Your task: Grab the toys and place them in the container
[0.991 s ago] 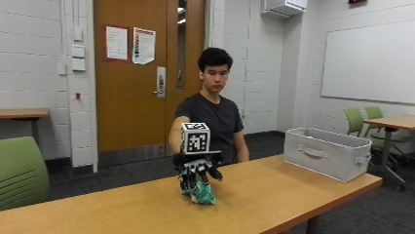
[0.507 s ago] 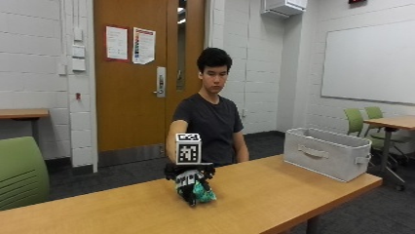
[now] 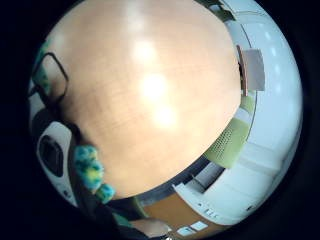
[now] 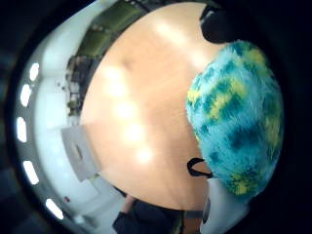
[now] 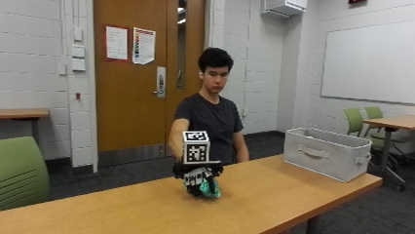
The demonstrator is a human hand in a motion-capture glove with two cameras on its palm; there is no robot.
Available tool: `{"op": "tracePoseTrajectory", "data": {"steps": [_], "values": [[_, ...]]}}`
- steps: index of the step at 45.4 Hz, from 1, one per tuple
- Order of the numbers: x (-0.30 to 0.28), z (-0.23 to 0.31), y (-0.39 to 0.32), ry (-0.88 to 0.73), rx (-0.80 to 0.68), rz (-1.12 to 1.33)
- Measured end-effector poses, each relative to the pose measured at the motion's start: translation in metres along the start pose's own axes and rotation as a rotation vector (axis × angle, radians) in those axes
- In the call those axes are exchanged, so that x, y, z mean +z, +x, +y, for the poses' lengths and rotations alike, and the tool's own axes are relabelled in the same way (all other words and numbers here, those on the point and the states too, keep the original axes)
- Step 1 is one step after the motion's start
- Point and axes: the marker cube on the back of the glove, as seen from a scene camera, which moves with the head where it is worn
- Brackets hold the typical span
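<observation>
The teal plush toy sits under your curled fingers, on the table. Your gloved right hand has dropped onto it within the last second, so the grasp looks made and lifting comes next. The container waits well beyond your fingertips, with open tabletop between.

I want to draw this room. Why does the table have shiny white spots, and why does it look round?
Little finger side palm view: ceiling lights glare as white patches on the table, which bulges from the wide lens. Thumb side palm view: similar glare; the fuzzy toy looms large because it is close. Outside view: even light, the table edge straight, the toy under the right hand.
</observation>
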Motion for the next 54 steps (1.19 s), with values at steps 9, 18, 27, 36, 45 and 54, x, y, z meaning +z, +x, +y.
{"op": "tracePoseTrajectory", "data": {"steps": [9,18,27,36,45,54], "values": [[-0.026,0.009,-0.028,0.015,-0.024,-0.062],[-0.092,0.025,-0.082,0.011,-0.09,-0.122],[-0.159,0.043,-0.146,0.099,-0.144,-0.089],[-0.228,0.066,-0.233,0.213,-0.234,-0.095],[-0.262,0.108,-0.337,0.24,-0.348,-0.069],[-0.264,0.143,-0.439,0.235,-0.44,-0.026]]}}
